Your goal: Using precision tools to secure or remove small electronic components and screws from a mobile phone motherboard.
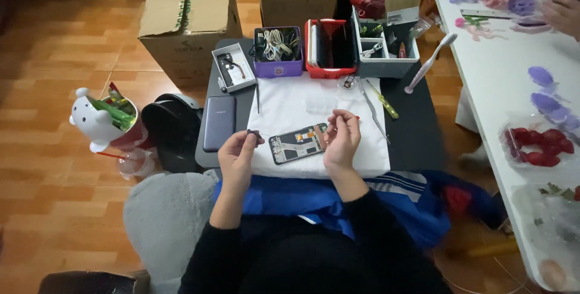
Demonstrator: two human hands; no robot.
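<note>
**Opened Phone Under Both Hands on the White Cloth**

At the near edge of the white cloth, an opened phone is lying flat with its inner boards showing. The left hand is hovering just left of the phone, thumb and forefinger pinched together on a small dark part; what that part is cannot be told at this size. The right hand is resting at the phone's right end, fingers curled together and touching its edge; whether they are gripping anything is not visible.

Just left of the phone, off the cloth, a grey back cover is lying flat. Beyond the phone, at the far side of the cloth, a purple bin of cables, a red tray and a grey parts organiser are standing in a row. Right of the phone, long tweezers and a yellow-green handled tool are lying on the cloth.

Judgement: work of this kind is going best when the right hand is pinning the phone flat while the left is bringing the small part in low and level, so nothing is dropping among the boards. The tweezers are lying within reach should fingertips be proving too coarse.
</note>
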